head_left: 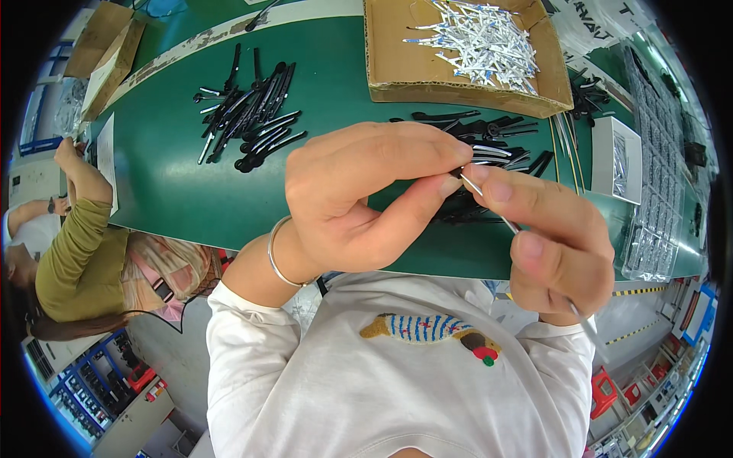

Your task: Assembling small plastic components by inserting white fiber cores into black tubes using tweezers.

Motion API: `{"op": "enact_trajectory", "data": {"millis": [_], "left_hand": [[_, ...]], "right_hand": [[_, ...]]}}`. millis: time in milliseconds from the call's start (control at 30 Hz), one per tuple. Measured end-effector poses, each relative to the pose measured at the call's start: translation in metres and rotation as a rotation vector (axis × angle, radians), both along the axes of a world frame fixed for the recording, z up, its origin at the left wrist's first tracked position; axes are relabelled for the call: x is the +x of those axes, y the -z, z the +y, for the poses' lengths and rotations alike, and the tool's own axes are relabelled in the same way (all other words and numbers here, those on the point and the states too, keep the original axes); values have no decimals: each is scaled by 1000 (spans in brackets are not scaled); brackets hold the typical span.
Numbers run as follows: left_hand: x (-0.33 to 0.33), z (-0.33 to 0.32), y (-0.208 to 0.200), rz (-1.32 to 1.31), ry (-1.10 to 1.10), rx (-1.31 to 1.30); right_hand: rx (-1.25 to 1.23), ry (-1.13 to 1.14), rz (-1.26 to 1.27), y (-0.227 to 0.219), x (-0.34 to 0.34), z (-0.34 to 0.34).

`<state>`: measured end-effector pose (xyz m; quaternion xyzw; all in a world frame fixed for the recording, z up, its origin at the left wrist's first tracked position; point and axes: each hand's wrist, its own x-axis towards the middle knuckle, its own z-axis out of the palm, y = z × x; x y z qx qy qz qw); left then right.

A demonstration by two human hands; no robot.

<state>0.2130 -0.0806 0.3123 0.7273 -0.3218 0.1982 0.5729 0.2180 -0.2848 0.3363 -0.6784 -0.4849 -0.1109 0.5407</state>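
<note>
Close in front of me, my left hand (pixel 366 198) pinches a small black part (pixel 456 172) between thumb and forefinger; the fingers cover most of it. Around a thin metal rod (pixel 513 224) my right hand (pixel 561 237) has its fingers closed. One end of the rod meets the black part at my left fingertips, while the other slants down past my right palm, blurred. Beyond my hands lies a heap of slim black pieces with silvery strips (pixel 500 149), partly hidden by my fingers. A second heap of such black pieces (pixel 256 107) lies farther left on the green table (pixel 164 179).
A cardboard box (pixel 466 93) of small white pieces stands at the back. To its right are thin rods (pixel 566 153), a white box of metal pins (pixel 615 160) and clear plastic trays (pixel 657 175). At the left sits a co-worker (pixel 84 259) in an olive top.
</note>
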Motion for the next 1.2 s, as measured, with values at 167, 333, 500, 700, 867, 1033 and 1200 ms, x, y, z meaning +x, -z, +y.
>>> {"op": "enact_trajectory", "data": {"millis": [167, 333, 500, 700, 867, 1033, 1200], "left_hand": [[4, -1, -3, -15, 4, 49], [8, -3, -2, -95, -3, 128], [9, -3, -1, -119, 50, 80], [7, -3, 0, -131, 12, 45], [8, -2, 0, -145, 12, 47], [5, 0, -4, 102, 100, -106], [9, -3, 0, 598, 424, -892]], "right_hand": [[-75, 28, -52, -9, 1, -2], [-135, 66, 32, -17, 5, -6], [-1, -57, 194, -10, 10, -10], [110, -82, 277, -8, 7, -8], [89, -96, 282, -8, 6, -8], [112, 32, 173, -4, 22, -20], [46, 219, 449, 6, 17, 1]]}}
